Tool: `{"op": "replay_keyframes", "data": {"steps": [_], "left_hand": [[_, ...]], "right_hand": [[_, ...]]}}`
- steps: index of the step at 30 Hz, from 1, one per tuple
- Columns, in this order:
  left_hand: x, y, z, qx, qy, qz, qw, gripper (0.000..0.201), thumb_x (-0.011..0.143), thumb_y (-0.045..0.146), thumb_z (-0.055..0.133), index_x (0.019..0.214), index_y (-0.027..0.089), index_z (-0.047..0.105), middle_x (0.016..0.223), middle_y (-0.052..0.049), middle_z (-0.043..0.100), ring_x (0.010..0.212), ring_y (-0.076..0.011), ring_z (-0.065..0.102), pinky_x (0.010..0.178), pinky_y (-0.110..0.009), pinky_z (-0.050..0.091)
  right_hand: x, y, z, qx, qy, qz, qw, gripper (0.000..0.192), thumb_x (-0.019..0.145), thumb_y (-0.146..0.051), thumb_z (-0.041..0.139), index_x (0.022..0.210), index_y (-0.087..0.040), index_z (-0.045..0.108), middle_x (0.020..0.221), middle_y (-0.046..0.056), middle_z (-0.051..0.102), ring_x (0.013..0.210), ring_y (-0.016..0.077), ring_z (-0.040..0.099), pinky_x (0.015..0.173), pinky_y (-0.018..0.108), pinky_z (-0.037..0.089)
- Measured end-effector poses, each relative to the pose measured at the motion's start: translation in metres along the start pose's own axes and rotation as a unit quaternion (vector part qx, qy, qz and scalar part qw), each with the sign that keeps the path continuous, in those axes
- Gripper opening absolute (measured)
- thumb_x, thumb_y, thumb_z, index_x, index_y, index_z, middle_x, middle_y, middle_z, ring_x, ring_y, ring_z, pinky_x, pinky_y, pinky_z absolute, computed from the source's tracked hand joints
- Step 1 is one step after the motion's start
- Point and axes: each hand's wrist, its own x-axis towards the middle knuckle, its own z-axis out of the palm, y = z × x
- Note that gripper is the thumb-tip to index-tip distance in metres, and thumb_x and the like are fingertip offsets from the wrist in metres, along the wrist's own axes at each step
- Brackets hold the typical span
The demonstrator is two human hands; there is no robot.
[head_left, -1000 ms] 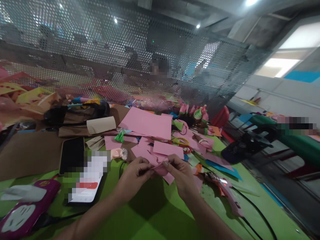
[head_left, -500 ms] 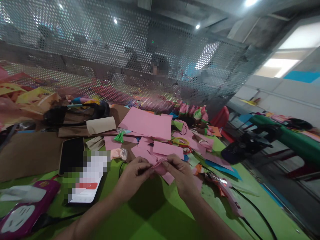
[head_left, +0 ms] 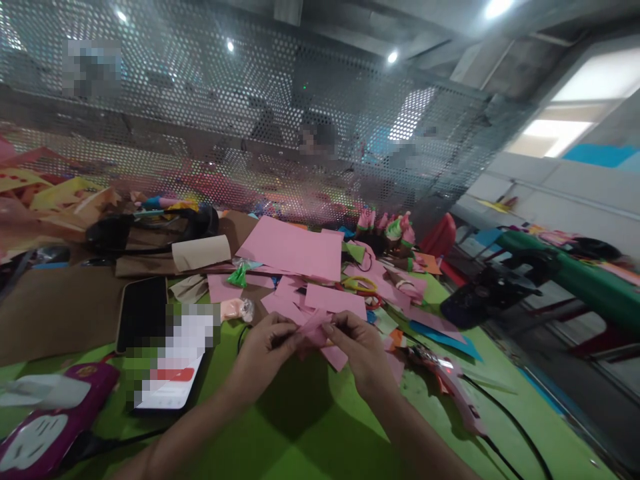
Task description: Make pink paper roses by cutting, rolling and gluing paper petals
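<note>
Between my hands is a small folded piece of pink foam sheet or paper point(head_left: 315, 328), held just above the green table. My left hand point(head_left: 270, 347) pinches its left side between thumb and fingers. On its right side, my right hand point(head_left: 357, 347) grips it the same way. The fingertips cover part of the piece, and its exact shape is blurred. Behind the hands lie loose pink sheets point(head_left: 295, 247), with yellow-handled scissors point(head_left: 360, 285) partly among them. A pink glue gun point(head_left: 460, 393) rests to the right of my right hand.
To the left are a dark phone point(head_left: 143, 313), a phone with a lit screen point(head_left: 175, 367) and a purple power strip point(head_left: 60, 420) with cables. Brown sheets point(head_left: 55, 307) and a beige roll point(head_left: 201, 253) lie farther back. A perforated metal screen point(head_left: 225, 133) stands behind the table.
The pink piece has turned between my fingers, so a flatter, more upright strip shows now. Both hands stay in nearly the same place.
</note>
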Motion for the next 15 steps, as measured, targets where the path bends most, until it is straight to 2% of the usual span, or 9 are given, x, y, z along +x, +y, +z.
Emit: {"op": "replay_keyframes", "data": {"steps": [6,10,15], "left_hand": [[-0.0005,-0.0029,0.0002,0.004,0.0,0.002,1.0,0.026,0.09,0.034,0.057,0.072,0.022,0.071,0.085,-0.002,0.059,0.085,-0.0181,0.056,0.075,-0.03,0.044],[-0.0001,-0.0035,-0.0002,0.011,-0.006,-0.005,1.0,0.024,0.091,0.034,0.055,0.078,0.023,0.072,0.089,-0.003,0.06,0.089,-0.0195,0.057,0.078,-0.031,0.045],[-0.0001,-0.0029,-0.0007,0.013,-0.01,0.004,1.0,0.026,0.091,0.034,0.055,0.075,0.022,0.072,0.085,-0.003,0.059,0.086,-0.0186,0.057,0.076,-0.031,0.045]], "right_hand": [[0.0004,0.0024,-0.0016,-0.016,0.023,-0.001,1.0,0.028,0.071,-0.044,0.078,0.076,-0.019,0.066,0.071,0.002,0.066,0.066,0.0173,0.058,0.064,0.031,0.047],[0.002,0.0036,-0.003,-0.018,0.024,-0.006,1.0,0.028,0.073,-0.045,0.076,0.072,-0.019,0.065,0.069,0.001,0.063,0.066,0.017,0.056,0.062,0.029,0.046],[0.0024,0.0029,-0.0027,-0.015,0.028,-0.017,0.999,0.027,0.071,-0.043,0.077,0.071,-0.019,0.065,0.069,0.0,0.062,0.067,0.0163,0.055,0.063,0.028,0.045]]}}
